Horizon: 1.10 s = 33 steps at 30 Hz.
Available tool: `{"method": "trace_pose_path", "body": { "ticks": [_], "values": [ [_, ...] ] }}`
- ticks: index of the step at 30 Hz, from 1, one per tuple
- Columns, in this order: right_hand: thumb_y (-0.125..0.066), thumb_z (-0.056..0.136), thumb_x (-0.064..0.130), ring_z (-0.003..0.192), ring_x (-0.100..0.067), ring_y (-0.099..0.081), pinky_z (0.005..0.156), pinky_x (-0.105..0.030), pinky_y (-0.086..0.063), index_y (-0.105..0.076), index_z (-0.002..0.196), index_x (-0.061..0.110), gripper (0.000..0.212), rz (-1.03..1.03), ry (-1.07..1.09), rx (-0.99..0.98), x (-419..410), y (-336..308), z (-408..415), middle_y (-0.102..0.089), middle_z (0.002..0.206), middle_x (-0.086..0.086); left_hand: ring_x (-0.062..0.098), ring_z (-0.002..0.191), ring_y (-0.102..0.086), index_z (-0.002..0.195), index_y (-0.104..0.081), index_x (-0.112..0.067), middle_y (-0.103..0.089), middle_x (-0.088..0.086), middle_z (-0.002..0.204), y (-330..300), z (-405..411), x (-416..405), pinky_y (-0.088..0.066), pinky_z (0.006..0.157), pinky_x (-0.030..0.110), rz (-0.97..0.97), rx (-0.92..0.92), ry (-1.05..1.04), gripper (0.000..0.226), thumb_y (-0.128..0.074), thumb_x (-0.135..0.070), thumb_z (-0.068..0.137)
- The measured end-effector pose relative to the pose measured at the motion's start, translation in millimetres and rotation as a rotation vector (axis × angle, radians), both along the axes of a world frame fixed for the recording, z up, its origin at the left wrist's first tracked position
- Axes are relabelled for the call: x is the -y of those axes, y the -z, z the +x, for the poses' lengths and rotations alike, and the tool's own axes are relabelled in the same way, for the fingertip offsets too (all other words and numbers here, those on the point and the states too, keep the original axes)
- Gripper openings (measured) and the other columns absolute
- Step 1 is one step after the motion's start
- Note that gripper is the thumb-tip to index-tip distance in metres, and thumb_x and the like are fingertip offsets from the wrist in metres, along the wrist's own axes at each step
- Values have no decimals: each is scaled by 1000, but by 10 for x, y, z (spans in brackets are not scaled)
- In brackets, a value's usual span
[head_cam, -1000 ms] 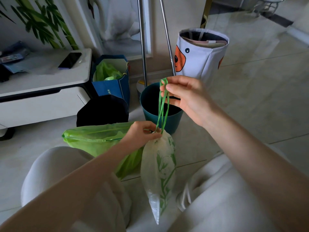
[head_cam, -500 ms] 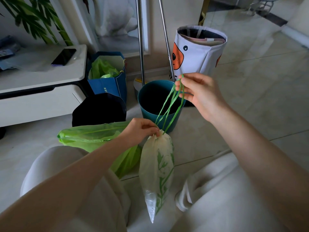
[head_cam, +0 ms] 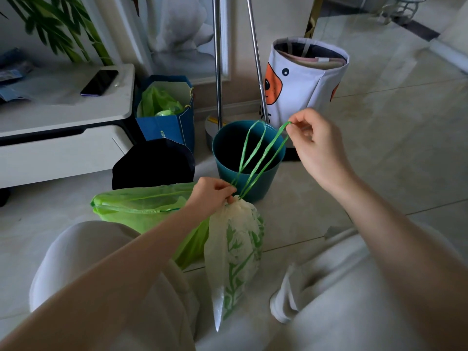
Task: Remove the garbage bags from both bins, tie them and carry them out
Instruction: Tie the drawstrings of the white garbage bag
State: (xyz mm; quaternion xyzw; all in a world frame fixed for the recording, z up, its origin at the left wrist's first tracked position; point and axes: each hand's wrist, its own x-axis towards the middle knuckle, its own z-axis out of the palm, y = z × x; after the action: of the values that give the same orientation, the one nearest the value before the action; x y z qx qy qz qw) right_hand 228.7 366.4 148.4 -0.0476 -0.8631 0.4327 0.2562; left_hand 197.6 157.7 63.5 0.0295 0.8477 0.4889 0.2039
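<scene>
A pale garbage bag with a green leaf print (head_cam: 234, 252) hangs in front of my knees, its neck bunched tight. My left hand (head_cam: 211, 196) pinches that gathered neck. My right hand (head_cam: 314, 145) holds one green drawstring (head_cam: 266, 158) loop stretched up and to the right; a second loop stands free beside it. Behind the bag sits a teal bin (head_cam: 247, 153), no liner showing inside. A bright green garbage bag (head_cam: 141, 206) with its mouth drawn in lies on the floor to the left. A dark bin (head_cam: 153, 164) stands behind it.
A blue paper bag (head_cam: 164, 122) with green plastic inside leans by a white low cabinet (head_cam: 63, 138) carrying a phone (head_cam: 99, 82). A white fabric basket with an orange face (head_cam: 304, 82) and two metal poles (head_cam: 217, 59) stand behind the teal bin. Tiled floor stretches to the right.
My right hand has moved right and a little down, pulling one drawstring loop out at a slant and letting the other go. My left hand still pinches the bag's neck.
</scene>
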Motion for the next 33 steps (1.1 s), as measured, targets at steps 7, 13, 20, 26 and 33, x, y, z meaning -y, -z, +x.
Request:
{"method": "trace_pose_path", "body": {
  "ticks": [7,13,20,26,33],
  "values": [
    [-48,94,4,58,-25,-67,54,-33,-54,-55,82,19,20,-436,-282,31,195,-62,24,-64,64,-2,9,71,-58,86,-71,-19,-67,3,74,-69,147,-60,-49,79,25,-72,-20,365,15,-57,-17,91],
    [-48,94,5,67,-27,-71,67,-39,-59,-57,83,20,20,-476,-360,65,271,12,-79,-65,70,-5,5,87,-64,105,-71,-21,-70,-4,97,-108,188,-56,-51,79,17,-76,5,578,19,-63,-25,88],
    [-50,95,14,66,-18,-64,65,-39,-57,-54,106,15,12,-244,-265,165,263,191,-168,-60,73,-1,11,78,-67,80,-75,-14,-73,-7,73,-14,154,-52,-51,83,25,-32,82,392,22,-63,-29,89],
    [-38,99,38,73,-24,-58,72,-37,-43,-56,76,9,42,307,-517,815,363,555,-13,-60,75,-9,6,67,-59,92,-75,-9,-73,1,78,-12,92,19,-48,66,19,69,160,295,24,-58,-26,92],
    [-47,97,31,63,-10,-61,67,-38,-57,-66,72,25,32,162,-519,745,255,600,129,-61,58,19,14,73,-55,100,-72,-12,-73,0,77,58,41,88,-43,65,24,221,295,149,19,-57,-21,93]
  ]
}}
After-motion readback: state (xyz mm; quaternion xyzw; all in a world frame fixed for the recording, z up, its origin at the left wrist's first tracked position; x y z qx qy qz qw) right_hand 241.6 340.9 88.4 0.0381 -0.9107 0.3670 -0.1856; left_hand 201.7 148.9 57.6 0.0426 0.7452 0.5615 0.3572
